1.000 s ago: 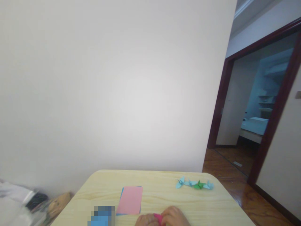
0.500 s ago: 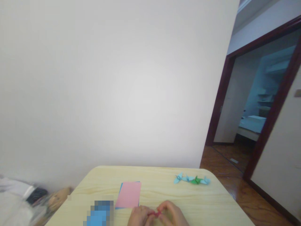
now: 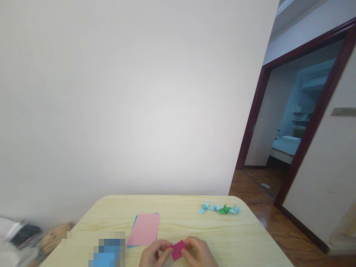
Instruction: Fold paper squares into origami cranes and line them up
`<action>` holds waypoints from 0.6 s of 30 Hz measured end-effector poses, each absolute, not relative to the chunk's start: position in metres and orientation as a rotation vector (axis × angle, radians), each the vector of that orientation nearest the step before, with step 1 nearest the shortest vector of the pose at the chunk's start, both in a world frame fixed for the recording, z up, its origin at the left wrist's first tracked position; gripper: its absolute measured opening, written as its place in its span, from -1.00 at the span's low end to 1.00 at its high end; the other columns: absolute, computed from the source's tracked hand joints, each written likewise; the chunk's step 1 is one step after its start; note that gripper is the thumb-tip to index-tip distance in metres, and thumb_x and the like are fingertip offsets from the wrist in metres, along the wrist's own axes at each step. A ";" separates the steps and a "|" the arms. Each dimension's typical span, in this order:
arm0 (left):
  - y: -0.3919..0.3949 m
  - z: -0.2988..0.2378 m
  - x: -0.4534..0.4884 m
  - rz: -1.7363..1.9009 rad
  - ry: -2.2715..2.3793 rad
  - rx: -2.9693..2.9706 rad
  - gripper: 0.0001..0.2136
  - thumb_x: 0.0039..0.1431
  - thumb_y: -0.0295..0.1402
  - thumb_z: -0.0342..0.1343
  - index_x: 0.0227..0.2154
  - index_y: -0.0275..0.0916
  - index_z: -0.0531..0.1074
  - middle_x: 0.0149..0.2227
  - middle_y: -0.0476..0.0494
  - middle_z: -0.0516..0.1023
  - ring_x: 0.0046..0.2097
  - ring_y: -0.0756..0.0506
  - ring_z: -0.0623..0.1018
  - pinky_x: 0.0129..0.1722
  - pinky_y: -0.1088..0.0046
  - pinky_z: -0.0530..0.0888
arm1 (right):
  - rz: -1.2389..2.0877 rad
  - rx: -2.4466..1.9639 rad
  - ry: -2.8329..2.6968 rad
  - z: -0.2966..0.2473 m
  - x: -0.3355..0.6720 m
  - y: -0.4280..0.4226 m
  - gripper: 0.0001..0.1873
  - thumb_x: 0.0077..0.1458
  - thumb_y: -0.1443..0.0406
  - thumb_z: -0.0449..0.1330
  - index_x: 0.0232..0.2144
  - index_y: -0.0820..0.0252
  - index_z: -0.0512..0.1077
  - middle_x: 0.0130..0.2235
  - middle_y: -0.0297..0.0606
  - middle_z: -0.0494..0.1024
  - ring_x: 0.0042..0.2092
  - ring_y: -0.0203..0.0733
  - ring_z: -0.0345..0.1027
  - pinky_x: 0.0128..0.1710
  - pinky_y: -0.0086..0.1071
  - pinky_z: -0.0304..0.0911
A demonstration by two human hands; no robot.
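A small piece of magenta folded paper is pinched at the near edge of the table, between my left hand and my right hand. Fingers of both hands press on its sides. Just beyond my left hand, a pink paper sheet lies on a blue paper sheet, whose edge shows along the left. Several folded paper cranes, light blue and one green, stand in a row farther right on the pale wooden table.
A pixelated blue patch covers the table's near left. Blurred cloth and a tan object lie beyond the table's left edge. A white wall rises behind the table. A dark red door frame stands at right above a polished wooden floor.
The magenta paper now shows as a flat piece, with my hands slightly farther apart around it. The whole scene has shifted left in view.
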State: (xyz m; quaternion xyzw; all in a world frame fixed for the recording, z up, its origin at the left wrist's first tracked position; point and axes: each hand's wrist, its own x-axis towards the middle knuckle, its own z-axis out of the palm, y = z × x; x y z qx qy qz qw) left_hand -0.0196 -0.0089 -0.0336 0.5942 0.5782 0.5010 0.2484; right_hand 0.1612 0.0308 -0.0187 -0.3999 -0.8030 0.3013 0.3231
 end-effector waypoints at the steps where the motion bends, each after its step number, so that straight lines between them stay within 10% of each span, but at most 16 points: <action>1: -0.009 -0.032 -0.019 1.368 1.569 1.611 -0.71 -0.07 -0.07 0.12 -0.52 -0.20 0.53 -0.52 -0.07 0.61 -0.47 -0.07 0.53 -0.51 0.55 0.42 | 0.787 -1.051 -2.100 -0.018 0.161 0.030 -0.88 -0.07 0.37 0.10 -0.48 0.24 0.45 -0.48 -0.26 0.52 -0.41 -0.21 0.36 -0.38 -0.44 0.23; 6: -0.011 -0.028 -0.018 1.403 1.508 1.582 -0.65 -0.10 -0.07 0.14 -0.32 -0.22 0.52 -0.53 -0.06 0.60 -0.49 -0.06 0.53 -0.53 0.55 0.41 | 0.853 -0.990 -2.078 -0.012 0.161 0.027 -0.85 -0.03 0.35 0.08 -0.46 0.25 0.45 -0.48 -0.26 0.52 -0.42 -0.23 0.35 -0.41 -0.45 0.22; 18: -0.012 -0.022 -0.018 1.405 1.567 1.590 -0.63 -0.15 0.04 0.11 -0.56 -0.17 0.55 -0.53 -0.09 0.62 -0.49 -0.08 0.54 -0.53 0.54 0.42 | 0.810 -0.999 -2.108 -0.024 0.162 0.032 -0.85 -0.02 0.33 0.09 -0.44 0.23 0.45 -0.46 -0.26 0.52 -0.41 -0.22 0.36 -0.38 -0.43 0.24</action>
